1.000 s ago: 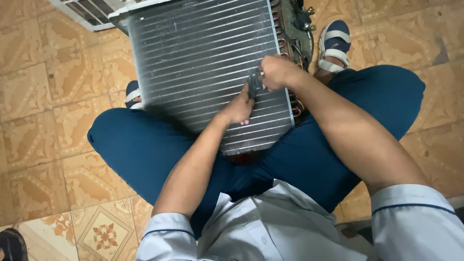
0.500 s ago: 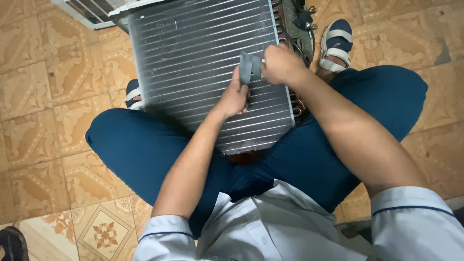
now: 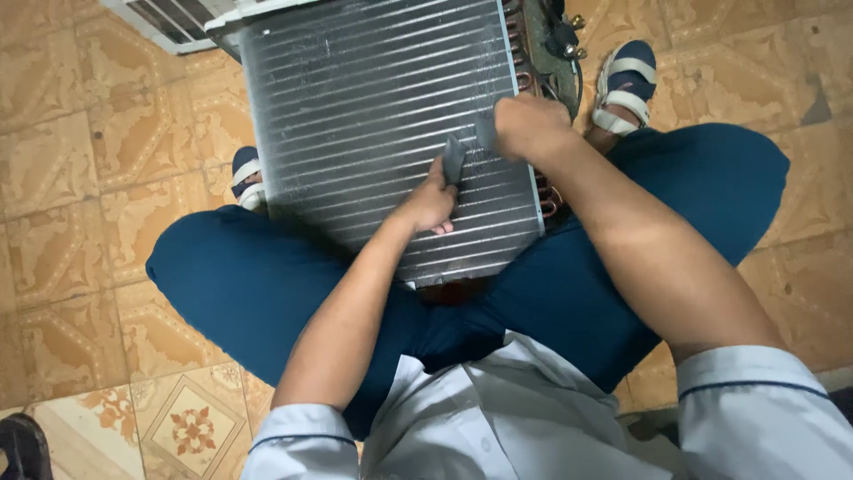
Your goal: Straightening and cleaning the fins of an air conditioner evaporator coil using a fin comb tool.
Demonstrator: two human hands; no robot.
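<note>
Both hands, left and right, grip a grey comb lengthwise across the finned coil.

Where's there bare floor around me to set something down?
Bare tiled floor lies left of the finned coil and left knee. Another patch lies beyond the right sandal. Crowded over the coil: left hand and right hand.

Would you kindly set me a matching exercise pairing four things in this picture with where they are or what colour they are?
Things:
1. finned coil panel
2. left hand
3. right hand
4. sandal

Descriptions:
A. blue with white straps, on the tiled floor
B. silver-grey, between the person's knees
C. fist by the panel's right edge
D. resting on the fins, thumb against a small grey tool

Pairs: 1-B, 2-D, 3-C, 4-A
</note>
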